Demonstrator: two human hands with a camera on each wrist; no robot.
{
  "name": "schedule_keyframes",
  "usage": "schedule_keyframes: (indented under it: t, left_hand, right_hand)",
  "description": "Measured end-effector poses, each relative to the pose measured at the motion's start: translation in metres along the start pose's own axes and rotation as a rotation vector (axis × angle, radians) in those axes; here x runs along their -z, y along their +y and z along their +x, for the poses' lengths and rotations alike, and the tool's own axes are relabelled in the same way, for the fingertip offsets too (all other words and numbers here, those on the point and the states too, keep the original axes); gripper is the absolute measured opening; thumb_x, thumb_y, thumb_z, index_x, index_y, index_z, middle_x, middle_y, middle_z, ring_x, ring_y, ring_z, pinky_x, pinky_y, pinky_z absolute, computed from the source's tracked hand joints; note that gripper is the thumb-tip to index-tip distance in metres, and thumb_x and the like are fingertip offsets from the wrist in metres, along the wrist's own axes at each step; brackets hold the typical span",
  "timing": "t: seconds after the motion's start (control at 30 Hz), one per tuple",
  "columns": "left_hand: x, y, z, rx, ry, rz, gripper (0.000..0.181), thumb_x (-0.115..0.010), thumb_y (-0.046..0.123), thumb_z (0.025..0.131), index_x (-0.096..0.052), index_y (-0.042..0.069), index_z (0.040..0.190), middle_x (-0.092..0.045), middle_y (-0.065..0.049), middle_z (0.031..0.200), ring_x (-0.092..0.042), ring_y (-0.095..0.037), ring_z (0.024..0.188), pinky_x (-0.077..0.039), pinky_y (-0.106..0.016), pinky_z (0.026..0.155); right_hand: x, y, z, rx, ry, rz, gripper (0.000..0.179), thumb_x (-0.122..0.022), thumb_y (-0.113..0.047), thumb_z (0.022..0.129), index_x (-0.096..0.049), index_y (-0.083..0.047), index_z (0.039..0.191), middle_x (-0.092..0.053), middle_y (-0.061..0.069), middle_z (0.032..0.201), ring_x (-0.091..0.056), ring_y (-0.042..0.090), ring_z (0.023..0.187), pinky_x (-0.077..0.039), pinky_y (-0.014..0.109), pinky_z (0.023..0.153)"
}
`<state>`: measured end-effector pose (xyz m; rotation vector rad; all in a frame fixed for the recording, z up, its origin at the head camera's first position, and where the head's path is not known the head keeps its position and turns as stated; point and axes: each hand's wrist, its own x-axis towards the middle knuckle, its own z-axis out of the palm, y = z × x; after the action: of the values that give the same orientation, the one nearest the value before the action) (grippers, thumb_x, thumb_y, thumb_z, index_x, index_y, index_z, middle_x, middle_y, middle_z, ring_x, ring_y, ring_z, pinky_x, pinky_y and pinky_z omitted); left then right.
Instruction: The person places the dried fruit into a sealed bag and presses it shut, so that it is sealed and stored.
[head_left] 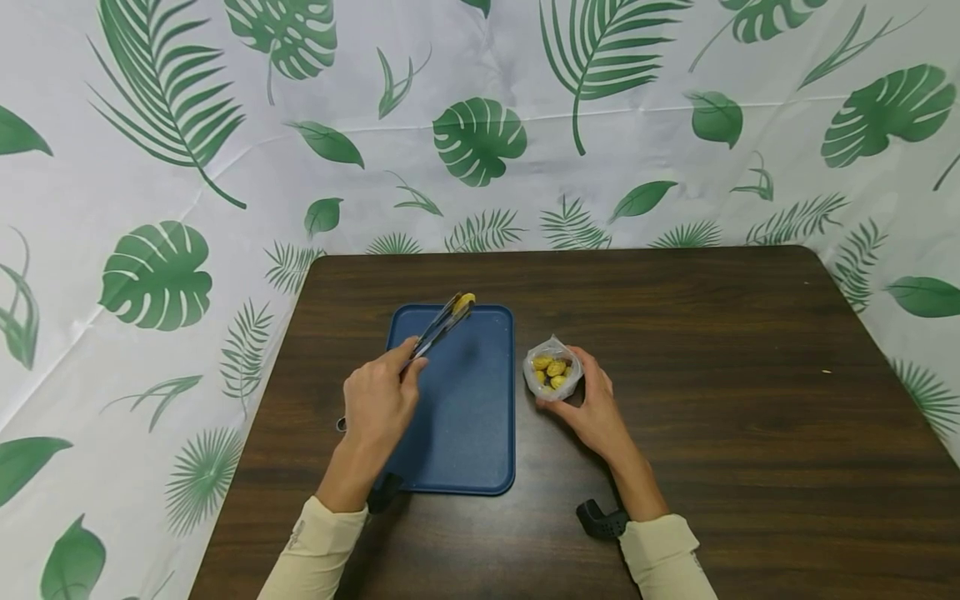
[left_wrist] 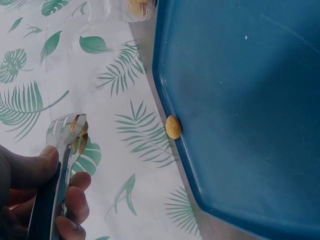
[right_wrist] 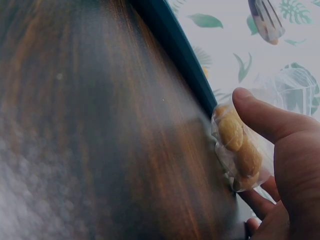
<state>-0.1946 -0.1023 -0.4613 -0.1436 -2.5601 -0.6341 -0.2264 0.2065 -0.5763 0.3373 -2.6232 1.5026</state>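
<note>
2 cream sleeves (head_left: 317, 543), left fingers (head_left: 400, 354) pinching tongs (left_wrist: 48, 197) around 1 yellow piece (left_wrist: 83, 130), right fingers (head_left: 592, 369) gripping plastic bag (head_left: 556, 346)

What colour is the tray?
The tray is dark blue all over. It shows best in the head view, where most of it can be seen.

Tray (head_left: 472, 417) on table (head_left: 712, 375), bag (head_left: 555, 344) rightward (pieces (head_left: 556, 367) inside)

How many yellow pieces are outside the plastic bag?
2: one gripped piece between the tongs, and one ungripped piece at the edge of the blue tray. Others may be hidden.
</note>
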Motion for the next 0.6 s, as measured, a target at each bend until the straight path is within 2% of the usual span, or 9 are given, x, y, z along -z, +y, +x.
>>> schedule_keyframes:
  t: [0.6]
  left_hand:
    - [-0.0024,0.0075,-0.003,0.0,-0.026,-0.069,0.036,-0.08,0.021,0.09,-0.076,0.005,0.122,-0.079,-0.016,0.106,-0.077,-0.037,0.075,-0.056,-0.052,0.057]
  right_hand:
    - [0.0003,0.0002,0.0,0.0,0.002,-0.006,0.094,-0.092,-0.023,0.078,-0.037,-0.012,0.154,-0.049,0.017,0.153,-0.037,0.045,0.143,-0.02,0.068,0.116]
